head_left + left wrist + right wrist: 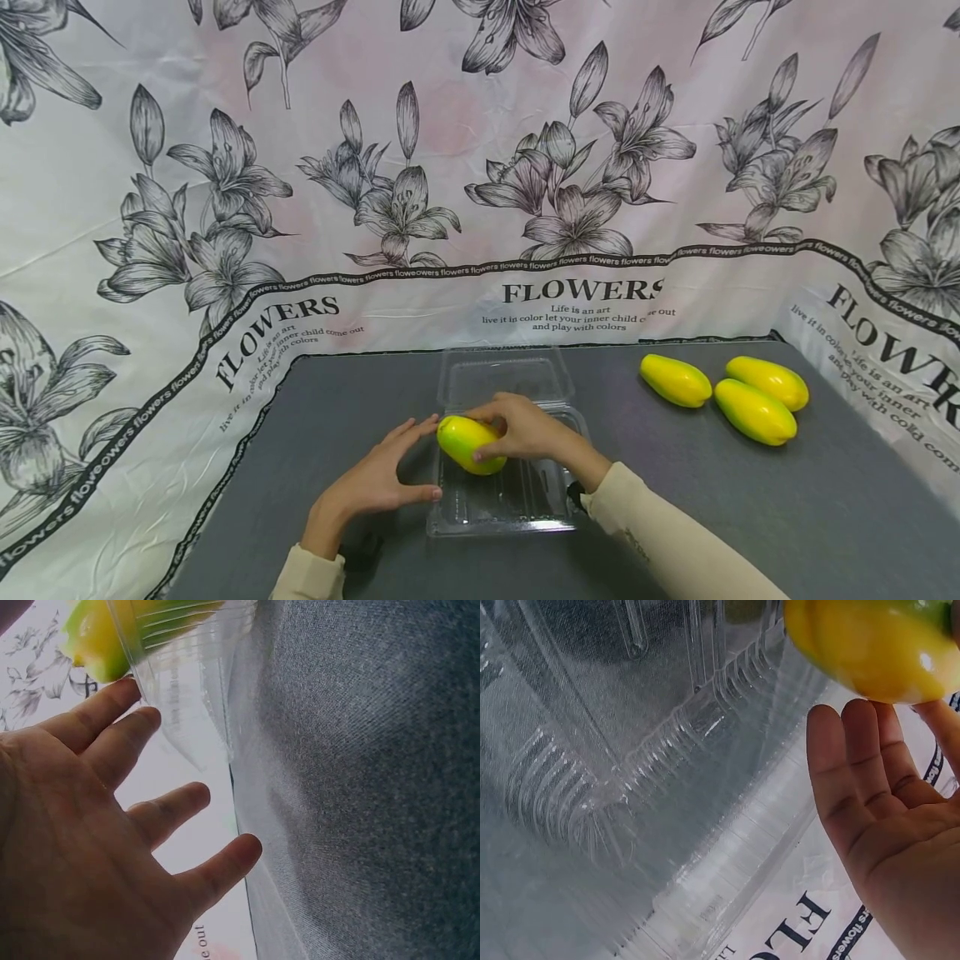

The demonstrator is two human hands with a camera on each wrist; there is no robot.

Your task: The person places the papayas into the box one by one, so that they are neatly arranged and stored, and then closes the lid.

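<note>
My right hand (525, 427) holds a yellow papaya (465, 443) with green tinges between thumb and fingers. The fruit is over the left part of a clear plastic clamshell box (504, 510), whose lid (506, 377) lies folded back, away from me. Beside the box's left edge, my left hand (375, 477) has its fingers spread, with nothing gripped. In the left wrist view its palm and fingers (124, 742) show, one fingertip close to the papaya (105, 637) and the box wall (176, 697). From the right wrist, the fingers (862, 750) are seen under the papaya (877, 652).
Three more yellow papayas, one apart (675, 381) and two side by side (756, 412), lie on the grey tabletop (615, 517) to the right of the box. A white flower-printed cloth (420, 308) hangs behind the table and along both sides.
</note>
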